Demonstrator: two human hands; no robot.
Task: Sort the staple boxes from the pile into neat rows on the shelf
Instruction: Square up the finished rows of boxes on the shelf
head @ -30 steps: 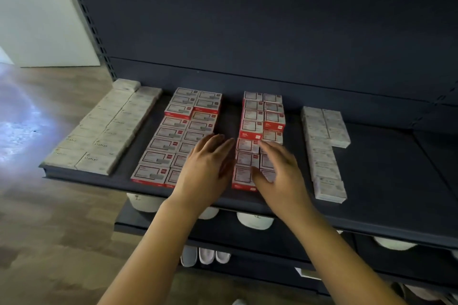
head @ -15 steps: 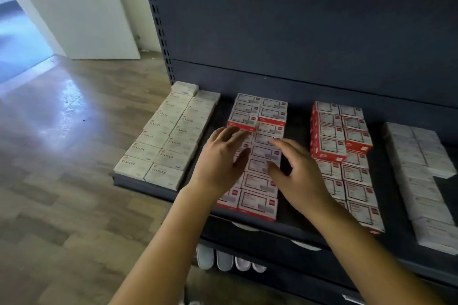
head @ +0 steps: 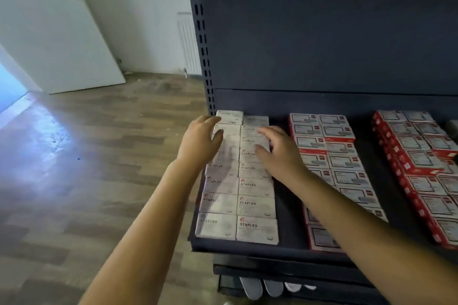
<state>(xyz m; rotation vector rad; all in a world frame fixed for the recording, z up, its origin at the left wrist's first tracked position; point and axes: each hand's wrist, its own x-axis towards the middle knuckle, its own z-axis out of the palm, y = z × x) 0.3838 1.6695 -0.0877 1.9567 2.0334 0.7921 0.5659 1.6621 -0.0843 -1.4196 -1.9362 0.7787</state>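
Head view shows, leftmost, a brown wood-plank floor (head: 86, 156) and a white door (head: 49, 32). On the dark blue metal shelf (head: 285, 245) lie two neat columns of white cardboard boxes printed STAPLES (head: 256, 205). Over the left column's far end hovers the left hand (head: 200, 141), fingers loosely spread, holding nothing. Beside it, the right hand (head: 280, 153) lies over the right column, fingers splayed, empty. Further right sit red-and-white staple boxes (head: 332, 146) in rows.

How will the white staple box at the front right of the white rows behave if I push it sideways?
The white staple box lies flat and low, so it will probably slide, not tip. It touches its left neighbour, so pushing left likely shifts both. Rightward, bare shelf gives room.
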